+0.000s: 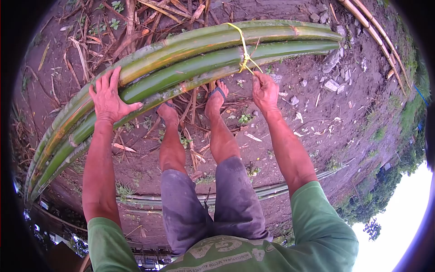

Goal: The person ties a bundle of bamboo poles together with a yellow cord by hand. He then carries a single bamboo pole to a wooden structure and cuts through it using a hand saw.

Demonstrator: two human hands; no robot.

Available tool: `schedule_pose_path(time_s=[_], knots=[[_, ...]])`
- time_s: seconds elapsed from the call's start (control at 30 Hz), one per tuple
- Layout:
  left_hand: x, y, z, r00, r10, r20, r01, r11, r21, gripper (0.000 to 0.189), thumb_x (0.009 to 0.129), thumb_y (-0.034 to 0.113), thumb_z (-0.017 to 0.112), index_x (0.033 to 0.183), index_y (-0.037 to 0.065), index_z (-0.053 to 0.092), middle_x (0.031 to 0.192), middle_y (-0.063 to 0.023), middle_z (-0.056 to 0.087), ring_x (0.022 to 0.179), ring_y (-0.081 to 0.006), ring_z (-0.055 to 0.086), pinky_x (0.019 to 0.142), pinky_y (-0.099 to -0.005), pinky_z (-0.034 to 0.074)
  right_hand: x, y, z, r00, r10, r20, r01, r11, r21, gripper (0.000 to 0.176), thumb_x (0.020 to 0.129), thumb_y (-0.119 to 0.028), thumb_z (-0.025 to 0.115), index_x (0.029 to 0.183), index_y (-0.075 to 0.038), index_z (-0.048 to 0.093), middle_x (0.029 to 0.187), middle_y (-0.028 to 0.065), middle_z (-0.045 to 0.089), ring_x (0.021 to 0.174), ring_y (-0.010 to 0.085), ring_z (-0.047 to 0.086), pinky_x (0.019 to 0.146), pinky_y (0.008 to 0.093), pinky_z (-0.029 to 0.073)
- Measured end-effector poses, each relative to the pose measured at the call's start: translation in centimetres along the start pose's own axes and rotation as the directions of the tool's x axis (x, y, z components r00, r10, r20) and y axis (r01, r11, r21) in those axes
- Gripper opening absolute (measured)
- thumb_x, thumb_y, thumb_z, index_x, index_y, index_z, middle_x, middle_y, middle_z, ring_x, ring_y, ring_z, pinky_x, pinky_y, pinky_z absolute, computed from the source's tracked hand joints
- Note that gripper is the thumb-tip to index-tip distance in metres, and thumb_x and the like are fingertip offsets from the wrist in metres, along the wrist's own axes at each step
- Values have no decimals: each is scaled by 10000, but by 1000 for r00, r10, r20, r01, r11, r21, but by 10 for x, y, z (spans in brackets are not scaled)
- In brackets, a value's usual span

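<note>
A bundle of thick green bamboo poles (195, 65) lies across the ground in front of my feet. Near its right end a yellow strap (245, 47) loops around the poles, with a knot on the near side. My left hand (110, 98) rests with fingers spread on the left part of the bundle. Just below the knot, my right hand (264, 90) pinches the loose end of the yellow strap between thumb and fingers.
Dry husks and leaf litter (131, 27) cover the soil behind the bundle. Broken stones (333, 85) lie by its right end. Thin poles (376, 36) lie at the upper right, and more green poles (272, 191) stretch across the ground behind my legs.
</note>
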State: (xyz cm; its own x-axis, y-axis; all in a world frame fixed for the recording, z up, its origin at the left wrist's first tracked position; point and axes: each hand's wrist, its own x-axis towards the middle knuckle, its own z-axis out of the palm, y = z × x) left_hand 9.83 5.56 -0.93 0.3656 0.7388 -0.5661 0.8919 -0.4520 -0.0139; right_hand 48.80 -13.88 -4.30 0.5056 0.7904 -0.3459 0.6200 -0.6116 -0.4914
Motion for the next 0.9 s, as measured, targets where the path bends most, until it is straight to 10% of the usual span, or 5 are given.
schedule_pose_path(time_s=[0.23,0.4,0.5,0.77,0.9], knots=[[0,0,-2,1000,7,8,-7,1000,-4,1257,381,594,818,1478,218,333,1395,-72,423,1305,-307,388,1090,-574,238,39,-14,16,978,-109,179,165,929,-332,131,838,-135,602,917,-87,694,818,154,652,789,376,634,715,472,517],[0,-2,0,1000,10,-14,-11,1000,-18,1260,376,556,853,1475,229,331,1373,-44,427,1287,-287,402,1078,-600,256,-15,-31,-20,938,-345,-39,294,848,-440,526,763,-169,716,1269,-124,578,1119,122,600,832,305,604,747,421,510],[0,-4,3,1000,18,-9,-19,999,-40,1256,377,554,851,1475,231,332,1374,-45,426,1292,-290,397,1078,-611,252,-28,-12,14,979,178,96,-191,970,151,514,773,-146,728,1260,-85,575,1118,118,619,851,252,620,727,375,514],[-2,-2,2,999,18,-28,-20,999,-42,1252,378,546,850,1473,225,336,1362,-42,430,1276,-288,405,1072,-605,249,11,25,40,989,79,122,-94,988,122,176,780,-154,736,853,-23,645,843,28,599,697,136,528,683,281,466],[-1,0,-3,1000,10,-15,-10,1000,-30,1250,377,551,850,1471,224,340,1359,-40,428,1270,-287,409,1071,-603,251,14,1,5,838,194,510,-483,699,528,175,809,-122,716,919,-97,582,814,-40,530,713,84,493,650,270,435]])
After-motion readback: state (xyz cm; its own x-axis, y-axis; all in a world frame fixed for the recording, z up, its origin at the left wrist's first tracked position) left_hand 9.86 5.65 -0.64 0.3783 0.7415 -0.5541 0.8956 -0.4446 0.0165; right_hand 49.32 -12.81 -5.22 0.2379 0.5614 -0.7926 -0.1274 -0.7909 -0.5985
